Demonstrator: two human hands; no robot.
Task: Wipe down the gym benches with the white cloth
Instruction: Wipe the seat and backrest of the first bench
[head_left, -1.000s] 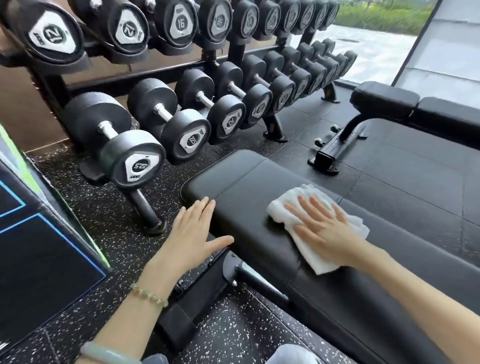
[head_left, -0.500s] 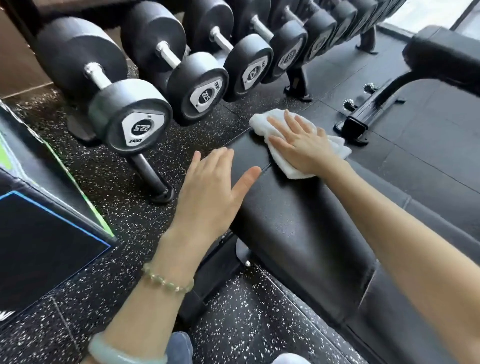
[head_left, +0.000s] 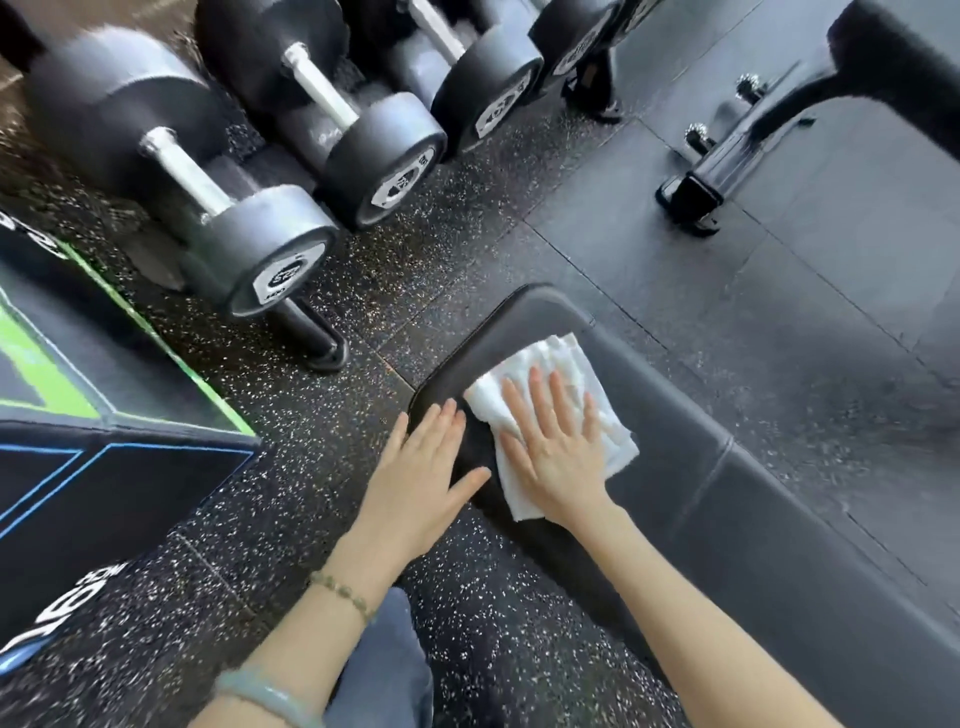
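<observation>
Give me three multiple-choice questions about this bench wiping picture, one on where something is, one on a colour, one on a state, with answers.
1. Where does the cloth lie?
A. on the rounded end of the bench pad
B. on the floor
C. on a dumbbell

2. What colour is the cloth?
A. blue
B. white
C. green

3. How is the right hand placed?
A. clenched in a fist
B. raised off the bench
C. flat, fingers spread on the cloth

Answers: 1 A, the cloth sits just short of the pad's curved end. 2 B, it is plainly white against the black pad. 3 C, the palm presses it down, while the left hand rests at the pad's edge.
</observation>
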